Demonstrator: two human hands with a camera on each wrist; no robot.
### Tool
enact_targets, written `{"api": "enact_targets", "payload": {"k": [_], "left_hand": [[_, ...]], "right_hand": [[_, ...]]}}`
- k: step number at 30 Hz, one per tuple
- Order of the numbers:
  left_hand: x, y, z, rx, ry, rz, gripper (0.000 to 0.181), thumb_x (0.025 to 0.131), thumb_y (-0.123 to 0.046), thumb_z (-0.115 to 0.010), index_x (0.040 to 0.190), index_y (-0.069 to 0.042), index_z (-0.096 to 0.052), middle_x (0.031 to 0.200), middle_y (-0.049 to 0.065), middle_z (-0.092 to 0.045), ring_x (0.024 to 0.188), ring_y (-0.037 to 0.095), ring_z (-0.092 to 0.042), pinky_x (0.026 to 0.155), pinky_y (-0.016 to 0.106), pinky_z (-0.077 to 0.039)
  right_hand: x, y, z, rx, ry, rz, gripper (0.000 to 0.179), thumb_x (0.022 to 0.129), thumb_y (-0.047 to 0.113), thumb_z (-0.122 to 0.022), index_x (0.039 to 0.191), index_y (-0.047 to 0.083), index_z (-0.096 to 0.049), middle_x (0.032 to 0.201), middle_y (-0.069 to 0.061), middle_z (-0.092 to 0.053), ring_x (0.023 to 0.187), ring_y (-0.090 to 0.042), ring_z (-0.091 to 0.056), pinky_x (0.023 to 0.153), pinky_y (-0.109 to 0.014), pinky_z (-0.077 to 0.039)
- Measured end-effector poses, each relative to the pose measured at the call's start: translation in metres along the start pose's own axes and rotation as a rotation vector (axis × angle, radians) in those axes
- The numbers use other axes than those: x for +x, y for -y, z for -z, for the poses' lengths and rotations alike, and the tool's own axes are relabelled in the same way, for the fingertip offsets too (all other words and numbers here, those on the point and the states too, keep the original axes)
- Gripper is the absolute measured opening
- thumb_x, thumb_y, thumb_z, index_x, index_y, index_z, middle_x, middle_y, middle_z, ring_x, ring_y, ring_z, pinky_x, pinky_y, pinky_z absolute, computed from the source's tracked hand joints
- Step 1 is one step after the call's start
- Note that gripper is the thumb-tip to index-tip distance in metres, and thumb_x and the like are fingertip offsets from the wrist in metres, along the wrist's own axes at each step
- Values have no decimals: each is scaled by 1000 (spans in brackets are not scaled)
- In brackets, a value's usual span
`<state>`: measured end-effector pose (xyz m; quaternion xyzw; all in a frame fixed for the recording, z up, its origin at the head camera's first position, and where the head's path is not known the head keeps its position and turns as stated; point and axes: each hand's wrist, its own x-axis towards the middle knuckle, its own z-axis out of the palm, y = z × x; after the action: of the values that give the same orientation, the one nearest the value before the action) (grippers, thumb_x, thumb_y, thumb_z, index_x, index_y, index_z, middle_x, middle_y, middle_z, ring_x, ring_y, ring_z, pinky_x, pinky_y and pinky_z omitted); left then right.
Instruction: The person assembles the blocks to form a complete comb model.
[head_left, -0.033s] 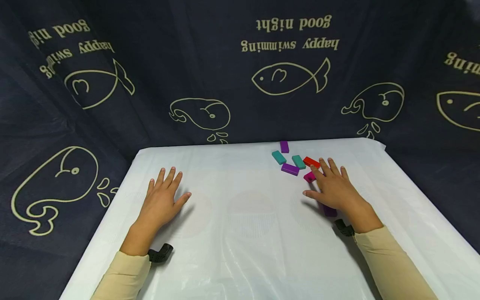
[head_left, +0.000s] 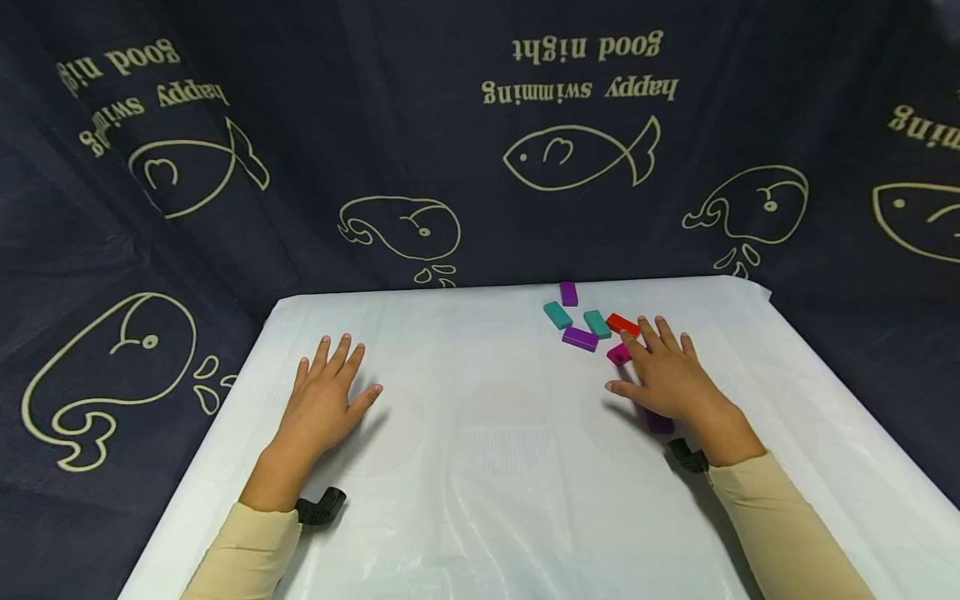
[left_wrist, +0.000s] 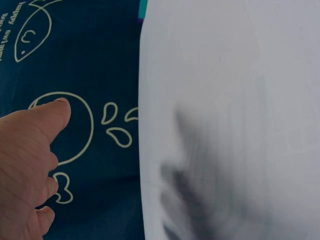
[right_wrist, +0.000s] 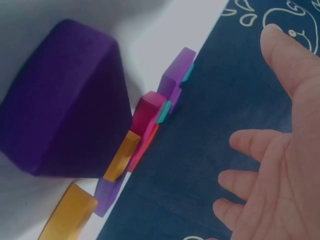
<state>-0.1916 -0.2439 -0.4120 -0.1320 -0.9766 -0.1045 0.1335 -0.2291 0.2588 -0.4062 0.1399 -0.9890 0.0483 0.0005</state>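
Observation:
My left hand [head_left: 318, 406] hovers over the left side of the white table, palm down, fingers spread, holding nothing; its shadow falls on the cover. On the other side, my right hand [head_left: 670, 379] is likewise spread and holds nothing, above part of a group of coloured blocks. A purple block [head_left: 660, 422] shows partly beneath it. By its fingertips are a magenta block [head_left: 618, 355] and a red block [head_left: 624, 323]. Orange blocks [right_wrist: 121, 156], hidden from the head view, appear in the right wrist view beside the large near purple block [right_wrist: 65, 100].
Farther back lie two teal blocks [head_left: 558, 315] and two purple blocks [head_left: 581, 338], one near the far edge of the white-covered table [head_left: 480, 517]. A dark curtain [head_left: 375, 125] with fish and whale drawings hangs behind. Each wrist carries a black device [head_left: 321, 506].

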Motion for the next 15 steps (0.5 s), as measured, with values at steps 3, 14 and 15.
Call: {"api": "enact_targets", "payload": {"k": [3, 14, 15], "left_hand": [[0, 0, 1, -2, 1, 1, 72, 96, -48, -59, 151, -4, -40, 160, 19, -25, 149, 42, -10, 112, 69, -13], [1, 1, 2, -9, -3, -1, 72, 97, -48, -59, 151, -4, -40, 160, 20, -25, 149, 42, -10, 112, 69, -12], [1, 1, 2, -12, -4, -2, 72, 96, -48, -59, 151, -4, -40, 160, 20, -25, 149, 42, -10, 112, 69, -12]], "right_hand": [[0, 0, 0, 0, 0, 2, 96, 85, 64, -63, 152, 0, -35, 159, -31, -13, 145, -52, -1, 109, -74, 0], [1, 1, 7, 26, -29, 21, 94, 87, 62, -64, 152, 2, -35, 158, -31, -16, 145, -53, -5, 110, -74, -6], [1, 1, 8, 39, -29, 22, 92, 87, 60, -64, 152, 2, -34, 158, -31, -16, 145, -53, -6, 110, -73, -7]]}}
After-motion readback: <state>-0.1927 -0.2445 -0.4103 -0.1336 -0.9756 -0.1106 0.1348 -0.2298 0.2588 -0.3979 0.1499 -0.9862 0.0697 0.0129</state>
